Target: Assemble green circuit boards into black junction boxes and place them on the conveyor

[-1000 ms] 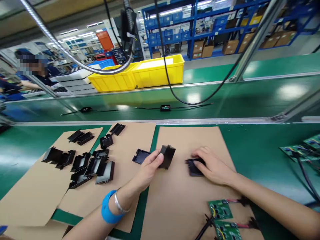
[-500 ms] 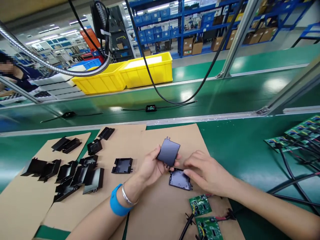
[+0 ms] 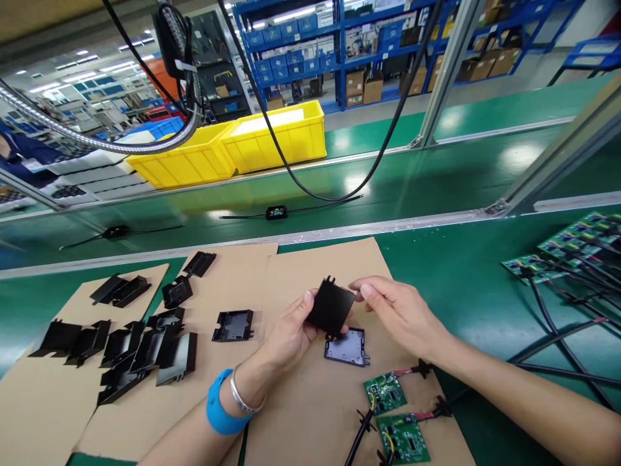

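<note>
Left hand (image 3: 286,330) pinches a flat black plastic cover (image 3: 331,306) by its edge, tilted clear above the open shell (image 3: 345,347), while right hand (image 3: 398,310) fingertips steady its far-right corner.

- black plastic cover (image 3: 332,306): flat, square, two small tabs on its top edge; held tilted above the cardboard, pinched between both hands
- black plastic tray (image 3: 345,347): shallow, open side up; lying flat just below the held cover, near the left thumb
</note>
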Motion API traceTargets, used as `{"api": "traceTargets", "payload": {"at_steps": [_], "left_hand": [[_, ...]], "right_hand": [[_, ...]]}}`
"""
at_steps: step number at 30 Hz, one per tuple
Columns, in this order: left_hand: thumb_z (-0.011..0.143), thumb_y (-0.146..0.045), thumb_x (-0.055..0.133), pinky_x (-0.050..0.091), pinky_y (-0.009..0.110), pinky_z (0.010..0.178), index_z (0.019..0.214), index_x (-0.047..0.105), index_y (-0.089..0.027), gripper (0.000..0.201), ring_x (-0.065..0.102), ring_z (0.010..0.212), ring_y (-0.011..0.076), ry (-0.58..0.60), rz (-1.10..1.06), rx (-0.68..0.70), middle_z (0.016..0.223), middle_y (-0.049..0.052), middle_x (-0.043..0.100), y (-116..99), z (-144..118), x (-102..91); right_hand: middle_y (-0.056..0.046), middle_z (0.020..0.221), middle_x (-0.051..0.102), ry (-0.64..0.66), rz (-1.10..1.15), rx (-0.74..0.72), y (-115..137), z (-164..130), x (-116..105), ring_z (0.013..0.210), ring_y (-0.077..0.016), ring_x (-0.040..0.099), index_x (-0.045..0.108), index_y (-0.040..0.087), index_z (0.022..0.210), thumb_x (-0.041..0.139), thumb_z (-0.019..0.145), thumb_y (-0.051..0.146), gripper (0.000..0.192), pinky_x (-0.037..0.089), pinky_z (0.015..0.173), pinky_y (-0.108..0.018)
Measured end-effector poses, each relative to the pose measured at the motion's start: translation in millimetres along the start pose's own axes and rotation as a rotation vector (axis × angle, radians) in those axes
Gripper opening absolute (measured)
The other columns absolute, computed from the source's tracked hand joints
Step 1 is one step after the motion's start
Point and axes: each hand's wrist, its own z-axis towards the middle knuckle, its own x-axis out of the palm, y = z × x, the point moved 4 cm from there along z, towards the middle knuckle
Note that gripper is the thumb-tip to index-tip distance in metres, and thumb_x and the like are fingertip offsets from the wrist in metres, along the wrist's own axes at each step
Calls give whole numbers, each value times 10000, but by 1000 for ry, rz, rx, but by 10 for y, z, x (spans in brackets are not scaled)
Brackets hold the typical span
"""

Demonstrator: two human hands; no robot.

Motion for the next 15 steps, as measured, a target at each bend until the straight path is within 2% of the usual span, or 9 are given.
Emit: {"api": "traceTargets", "payload": {"at_steps": [2,3,5,7,9,12,15], "left_hand": [[1004,-520,238,513,395,811,1202,537,-111,544,670,858,240,-3,273,82,1041,157,672,-58,37,-37],[1008,-504,239,499,404,853,1203,538,-126,520,653,914,243,-22,433,140,1064,147,660,-96,61,-60],[999,-469,328,447,426,955,1173,562,-157,427,591,1053,254,-51,775,253,1142,132,619,-155,107,-84],[973,-432,425,370,462,1045,1097,602,-182,330,505,1179,272,-32,1000,303,1245,122,559,-147,146,-85],[967,-406,439,322,491,1086,1058,619,-204,286,431,1262,278,54,1161,321,1329,109,503,-73,158,-58],[931,-415,515,304,508,1105,1098,613,-217,276,356,1326,296,171,1326,351,1417,107,427,58,82,9],[892,-419,577,275,554,1106,1157,593,-197,346,281,1364,350,115,1372,435,1465,140,363,37,-102,126]], "right_hand": [[-34,963,650,56,-91,-10,-27,-95,-129,878,-158,586,623,212,1008,369,1002,321,277,443,784,-307],[-39,975,645,121,-135,-20,-37,-171,-168,895,-164,578,621,209,1021,400,990,310,245,442,794,-310],[-49,988,627,286,-223,-41,-50,-364,-184,948,-186,551,613,202,1035,475,950,276,177,435,825,-326],[-57,982,602,420,-306,-35,-71,-565,-141,975,-212,519,604,199,1018,540,900,236,139,428,837,-349],[-64,975,577,471,-377,-8,-102,-718,-78,959,-227,496,597,196,965,566,864,191,105,418,831,-371],[-57,950,558,454,-410,6,-135,-815,-10,919,-218,484,560,191,876,547,848,119,78,403,813,-364],[-21,856,555,457,-317,9,-110,-800,-1,836,-172,498,496,197,822,510,858,74,128,401,736,-294]]}}
